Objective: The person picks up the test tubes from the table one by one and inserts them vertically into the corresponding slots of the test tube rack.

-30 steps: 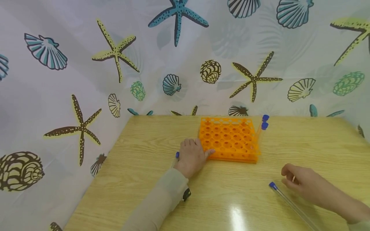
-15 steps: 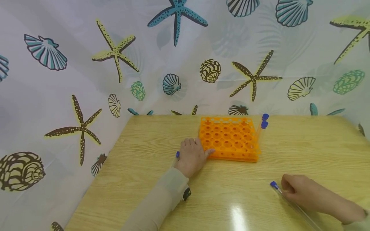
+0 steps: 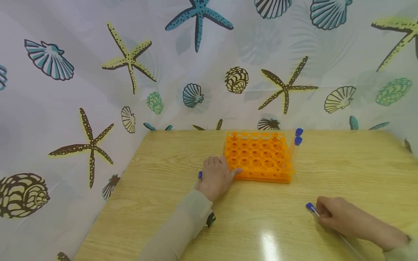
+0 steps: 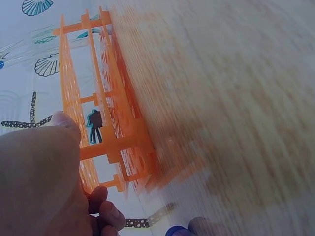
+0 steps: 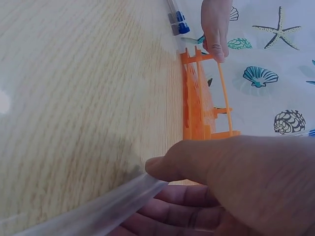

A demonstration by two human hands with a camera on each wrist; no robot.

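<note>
My left hand [image 3: 216,177] grips the front left corner of an orange test tube rack [image 3: 258,154], thumb along its front edge and fingers over its left side. In the left wrist view the rack [image 4: 115,123] shows its open tiers from the end, with that hand [image 4: 39,177] against it. At the front right, my right hand [image 3: 339,217] pinches a clear, blue-capped test tube [image 3: 349,246] between thumb and fingers. Its blue cap [image 3: 310,207] points toward the rack. In the right wrist view the tube's body [image 5: 93,211] runs under the thumb, fingers curled below.
Two blue-capped tubes [image 3: 298,141] stand tilted at the rack's right end. Another tube, with its blue cap [image 3: 200,174] showing, lies left of the rack, partly behind my left hand. A shell-patterned cloth [image 3: 209,65] hangs behind the wooden table [image 3: 156,188].
My right hand has come down onto the test tube from above and now pinches it just behind the cap. The left hand and the rack have stayed in place.
</note>
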